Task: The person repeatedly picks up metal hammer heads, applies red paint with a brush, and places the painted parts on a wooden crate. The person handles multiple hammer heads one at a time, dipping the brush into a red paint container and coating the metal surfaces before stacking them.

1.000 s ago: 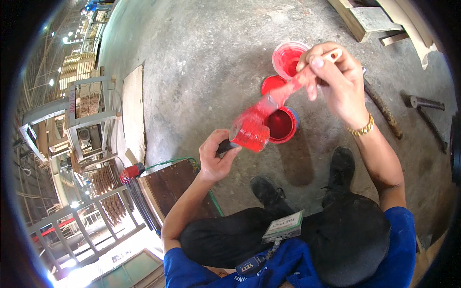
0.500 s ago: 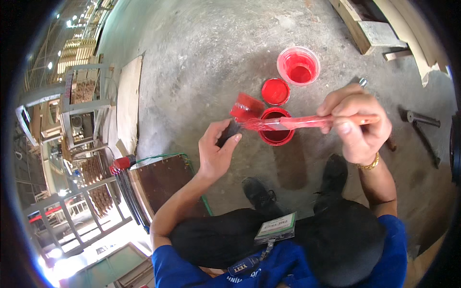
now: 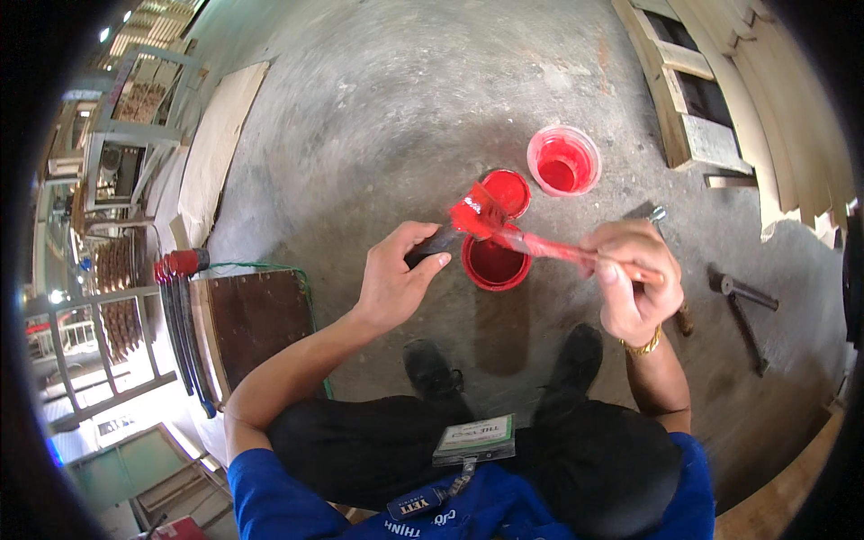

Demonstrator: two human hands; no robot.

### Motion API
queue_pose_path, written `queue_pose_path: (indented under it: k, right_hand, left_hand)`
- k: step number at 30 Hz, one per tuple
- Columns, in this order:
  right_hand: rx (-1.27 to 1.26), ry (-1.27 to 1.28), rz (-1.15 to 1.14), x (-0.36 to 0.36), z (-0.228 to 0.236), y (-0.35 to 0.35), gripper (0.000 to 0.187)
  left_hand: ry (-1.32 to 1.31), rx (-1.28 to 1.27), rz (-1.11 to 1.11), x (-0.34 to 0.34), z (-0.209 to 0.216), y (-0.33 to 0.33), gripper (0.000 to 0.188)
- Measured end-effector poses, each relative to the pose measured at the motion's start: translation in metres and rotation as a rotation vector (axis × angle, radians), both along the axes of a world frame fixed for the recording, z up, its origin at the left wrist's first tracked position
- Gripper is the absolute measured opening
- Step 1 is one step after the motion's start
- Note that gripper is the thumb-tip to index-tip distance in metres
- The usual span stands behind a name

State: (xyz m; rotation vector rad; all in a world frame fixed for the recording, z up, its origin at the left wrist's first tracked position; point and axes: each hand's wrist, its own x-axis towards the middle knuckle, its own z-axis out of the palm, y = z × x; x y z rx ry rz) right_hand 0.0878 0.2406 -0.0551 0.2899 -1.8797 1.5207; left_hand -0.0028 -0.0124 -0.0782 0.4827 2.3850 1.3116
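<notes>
My left hand (image 3: 396,277) grips a dark bar-like piece (image 3: 475,212) by its dark part, its broad end coated in wet red paint. In my right hand (image 3: 633,281) is a paintbrush (image 3: 560,252), pinched by its red-smeared handle, with the bristles against the painted end. Just below them stands an open paint can (image 3: 496,266), red around the rim. Behind it lies a round red lid (image 3: 508,193), partly covered by the painted end. A clear plastic tub (image 3: 564,160) holding red paint sits farther back to the right.
At left, several dark rods with red ends (image 3: 182,270) lean on a brown box (image 3: 256,322). A hammer-like tool (image 3: 749,310) and another metal-headed tool (image 3: 661,216) lie on the floor at right. Wooden frames (image 3: 693,99) stand at far right; my shoes (image 3: 432,367) are below the can.
The brush has tilted and its bristles now meet the painted end higher up. The view has shifted, so my hands and the paint containers appear lower or farther left.
</notes>
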Motion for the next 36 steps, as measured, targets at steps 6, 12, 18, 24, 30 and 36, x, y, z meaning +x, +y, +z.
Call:
queue_pose_path:
  k: [6,12,18,24,30,36]
  right_hand:
    - [0.11,0.024,-0.064,-0.023,-0.011,0.007,0.008]
    - [0.193,0.046,-0.068,-0.021,-0.006,0.004,0.007]
    - [0.039,-0.022,-0.27,-0.027,-0.024,0.026,0.006]
    - [-0.018,-0.052,-0.364,-0.016,-0.042,0.041,0.006]
    - [0.011,-0.097,-0.28,-0.014,-0.053,0.024,0.01]
    - [-0.134,-0.038,-0.176,-0.019,-0.045,0.012,0.01]
  left_hand:
    - [0.034,-0.056,-0.022,-0.003,0.001,0.001,0.026]
    - [0.038,-0.047,-0.015,-0.002,0.0,-0.002,0.028]
    - [0.287,-0.106,0.017,-0.009,0.005,-0.003,0.027]
    - [1.107,-0.255,-0.048,-0.049,0.033,-0.023,0.029]
    - [1.432,-0.28,0.098,-0.068,0.072,-0.053,0.03]
    - [1.283,-0.467,0.194,-0.063,0.114,-0.065,0.022]
